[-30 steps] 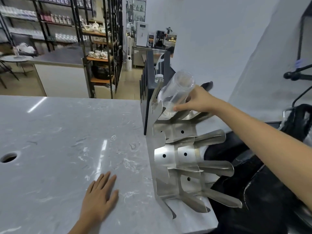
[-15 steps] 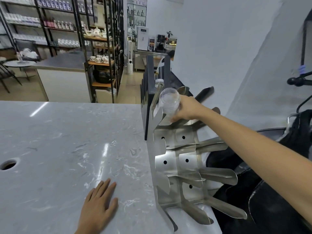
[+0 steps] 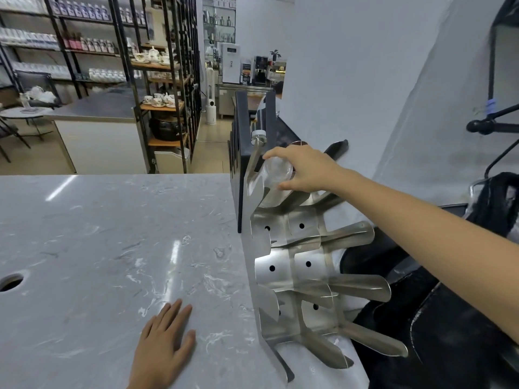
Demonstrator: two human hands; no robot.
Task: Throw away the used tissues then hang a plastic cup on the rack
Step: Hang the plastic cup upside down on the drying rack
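Note:
A clear plastic cup (image 3: pixel 271 178) sits tilted over a top prong of the shiny steel cup rack (image 3: pixel 292 265), mouth down toward the rack's plate. My right hand (image 3: pixel 306 168) is wrapped over the cup's base, fingers and thumb still on it. Flat on the grey marble counter (image 3: pixel 112 248) lies my left hand (image 3: pixel 165 341), fingers spread, holding nothing. The rack's other prongs stick out to the right, bare. No tissues are visible.
A round hole (image 3: pixel 11 282) is cut in the counter at the far left. A black slotted holder (image 3: pixel 241 153) stands behind the rack. Dark bags (image 3: pixel 421 332) lie to the right below the rack. Shelving with crockery (image 3: pixel 160 99) fills the background.
My right hand has lowered the cup from raised and tilted in the air onto the rack's top prong. The left hand stayed flat on the counter.

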